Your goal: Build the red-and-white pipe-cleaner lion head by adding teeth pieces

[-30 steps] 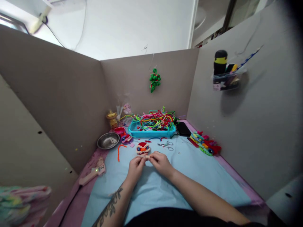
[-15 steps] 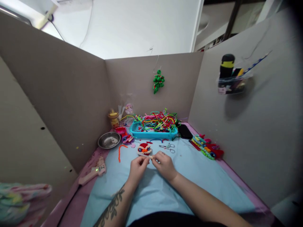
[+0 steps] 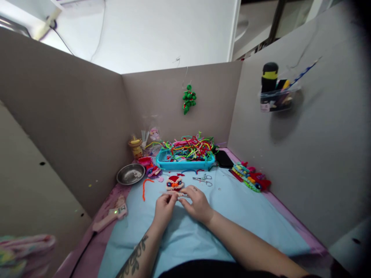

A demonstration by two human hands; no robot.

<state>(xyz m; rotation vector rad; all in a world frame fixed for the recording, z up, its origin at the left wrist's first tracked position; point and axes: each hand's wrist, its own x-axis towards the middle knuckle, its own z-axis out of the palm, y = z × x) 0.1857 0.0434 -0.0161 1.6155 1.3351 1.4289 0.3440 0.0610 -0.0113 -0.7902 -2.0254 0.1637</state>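
Note:
My left hand (image 3: pixel 165 206) is closed, with thumb and forefinger pinching a short pale pipe cleaner (image 3: pixel 180 194). Beside it, my right hand (image 3: pixel 198 204) has its thumb and fingers parted around the other end of that pale piece; whether they touch it I cannot make out. Just beyond both hands lies a round red pipe-cleaner figure (image 3: pixel 175 183) with a cream edge, blue eyes and an orange middle. Scissors (image 3: pixel 204 180) rest to its right. An orange pipe cleaner (image 3: pixel 144 189) lies bent on the blue cloth (image 3: pixel 232 227) to the left.
Behind stands a turquoise basket (image 3: pixel 185 166) heaped with coloured pipe cleaners. A metal bowl (image 3: pixel 130 175) and a glue gun (image 3: pixel 111 217) with a lit green light are at left. At right are a black phone (image 3: pixel 224 159) and finished colourful pieces (image 3: pixel 252 177). Grey panels surround the table.
The thumb and fingers of my right hand have moved apart from their pinch. My left hand still pinches the pale pipe cleaner. The whole view has shifted slightly.

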